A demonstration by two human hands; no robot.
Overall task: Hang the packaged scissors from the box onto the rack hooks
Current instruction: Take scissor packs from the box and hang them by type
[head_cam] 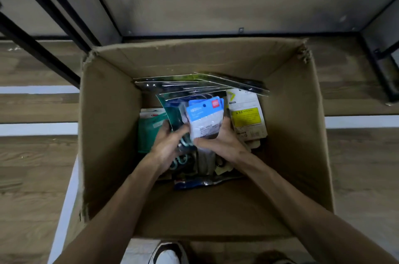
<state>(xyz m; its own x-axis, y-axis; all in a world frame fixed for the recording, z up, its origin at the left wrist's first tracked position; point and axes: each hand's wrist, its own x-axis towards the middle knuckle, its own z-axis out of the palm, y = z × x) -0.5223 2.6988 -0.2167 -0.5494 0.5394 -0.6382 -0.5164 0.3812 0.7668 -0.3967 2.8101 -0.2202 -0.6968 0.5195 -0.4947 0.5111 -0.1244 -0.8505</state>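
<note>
Grips sat inside the cardboard box [112, 112]: right hand [222, 141] gripped the blue-topped scissors packet [205, 117], left hand [169, 145] curled round a teal pack [173, 116]. Lifting straight up, hang-hole end uppermost, looked wisest, clear of neighbours.

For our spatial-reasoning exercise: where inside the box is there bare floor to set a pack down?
Bare box floor lies between the packs and the near wall. The far half is crowded; left hand and right hand grip packs there.
</note>
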